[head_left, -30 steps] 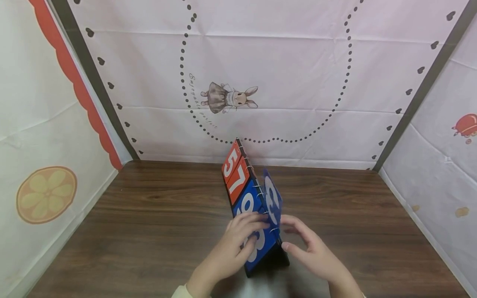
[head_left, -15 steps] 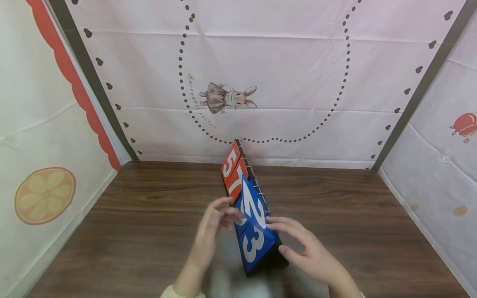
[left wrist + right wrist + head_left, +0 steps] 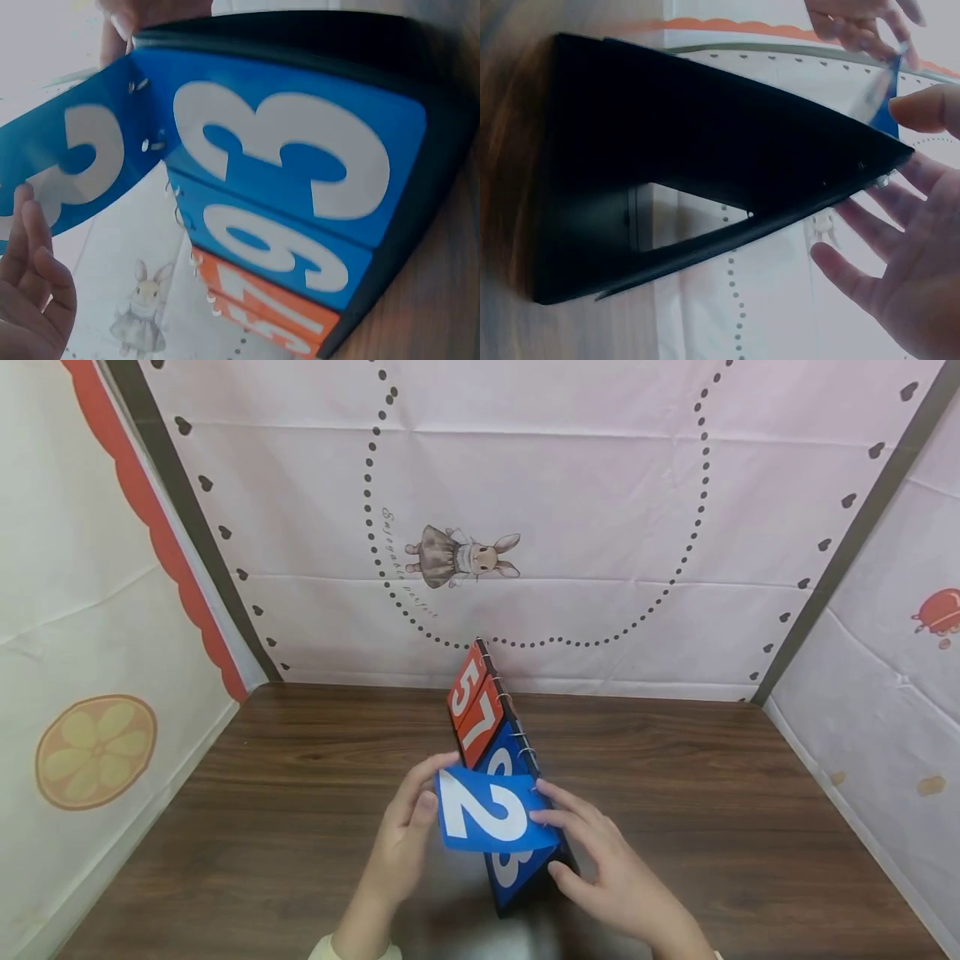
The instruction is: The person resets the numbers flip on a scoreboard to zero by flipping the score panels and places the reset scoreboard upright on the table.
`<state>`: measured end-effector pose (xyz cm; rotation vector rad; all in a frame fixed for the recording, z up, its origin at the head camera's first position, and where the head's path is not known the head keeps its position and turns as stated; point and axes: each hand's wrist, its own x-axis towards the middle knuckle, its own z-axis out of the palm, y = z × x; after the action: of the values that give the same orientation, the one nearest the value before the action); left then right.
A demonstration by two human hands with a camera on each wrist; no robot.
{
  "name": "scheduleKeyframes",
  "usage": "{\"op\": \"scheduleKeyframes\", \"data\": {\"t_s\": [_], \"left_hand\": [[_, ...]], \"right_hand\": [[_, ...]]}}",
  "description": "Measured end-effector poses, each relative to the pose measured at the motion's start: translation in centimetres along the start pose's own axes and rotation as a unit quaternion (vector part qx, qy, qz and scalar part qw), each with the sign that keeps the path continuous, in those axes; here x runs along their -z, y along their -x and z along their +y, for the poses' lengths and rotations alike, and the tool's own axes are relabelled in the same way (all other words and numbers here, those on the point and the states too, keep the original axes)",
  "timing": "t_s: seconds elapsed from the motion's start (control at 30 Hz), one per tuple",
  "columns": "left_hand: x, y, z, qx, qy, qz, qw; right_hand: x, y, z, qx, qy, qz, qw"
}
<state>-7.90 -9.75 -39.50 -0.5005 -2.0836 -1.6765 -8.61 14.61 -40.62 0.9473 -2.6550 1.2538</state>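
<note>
A tabletop flip scoreboard with ring-bound number cards stands like a tent, its ridge running away from me. Its flat cards include a red 5 and 7, a blue 9 and a blue 3. One blue card with a white 2 is raised on its rings, sticking out to the left. Loosely bent, my left hand touches that card's free edge; its thumb seems off the card in the left wrist view. My right hand rests over the ridge, fingers extended, thumb near the black end.
The scoreboard stands on a dark wood-grain table. A pale printed cloth with a rabbit figure hangs behind. More patterned cloth walls in the left side, and the right side is walled too.
The raised blue card has swung over the ridge to the left and now shows its 2. My left hand drew back leftward to its edge; my right hand moved slightly left.
</note>
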Motion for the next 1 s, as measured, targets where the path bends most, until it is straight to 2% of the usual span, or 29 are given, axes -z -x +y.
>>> {"op": "scheduleKeyframes", "data": {"t_s": [0.07, 0.1, 0.17, 0.23, 0.3, 0.33, 0.43, 0.53, 0.6, 0.77, 1.0], "left_hand": [[0.4, -0.3, -0.2, 0.011, 0.002, 0.013, 0.9999], [0.7, -0.4, -0.4, 0.031, 0.001, 0.018, 0.9994], [1.4, -0.8, -0.8, 0.085, -0.004, 0.024, 0.9961], [2.2, -1.1, -1.6, 0.148, 0.0, 0.018, 0.9888], [3.0, -1.3, -2.4, 0.207, 0.006, -0.001, 0.9783], [3.3, -1.3, -2.9, 0.227, 0.009, -0.016, 0.9737], [3.6, -1.3, -4.1, 0.274, 0.013, -0.089, 0.9574], [3.0, -1.2, -5.1, 0.286, -0.015, -0.169, 0.9429], [2.4, -1.1, -5.7, 0.285, -0.041, -0.201, 0.9363], [1.0, -0.7, -6.9, 0.269, -0.09, -0.216, 0.9344], [0.0, -0.5, -7.8, 0.264, -0.107, -0.222, 0.9324]], "right_hand": [[0.0, 0.0, 0.1, -0.001, 0.005, 0.004, 1.0], [0.1, 0.0, 0.1, -0.001, 0.006, 0.003, 1.0], [0.1, 0.0, 0.1, 0.0, 0.007, 0.002, 1.0], [0.1, -0.1, 0.1, 0.001, 0.009, 0.001, 1.0], [0.1, -0.1, 0.1, 0.001, 0.012, 0.0, 0.9999], [0.1, -0.1, 0.1, 0.002, 0.011, 0.0, 0.9999], [0.1, -0.1, 0.1, 0.001, 0.012, 0.001, 0.9999], [0.2, 0.0, 0.1, 0.0, 0.009, -0.001, 1.0], [0.3, 0.0, 0.1, 0.0, 0.001, -0.002, 1.0], [0.7, 0.1, 0.2, -0.012, -0.034, -0.01, 0.9993], [1.3, 0.1, 0.2, -0.017, -0.047, -0.004, 0.9987]]}}
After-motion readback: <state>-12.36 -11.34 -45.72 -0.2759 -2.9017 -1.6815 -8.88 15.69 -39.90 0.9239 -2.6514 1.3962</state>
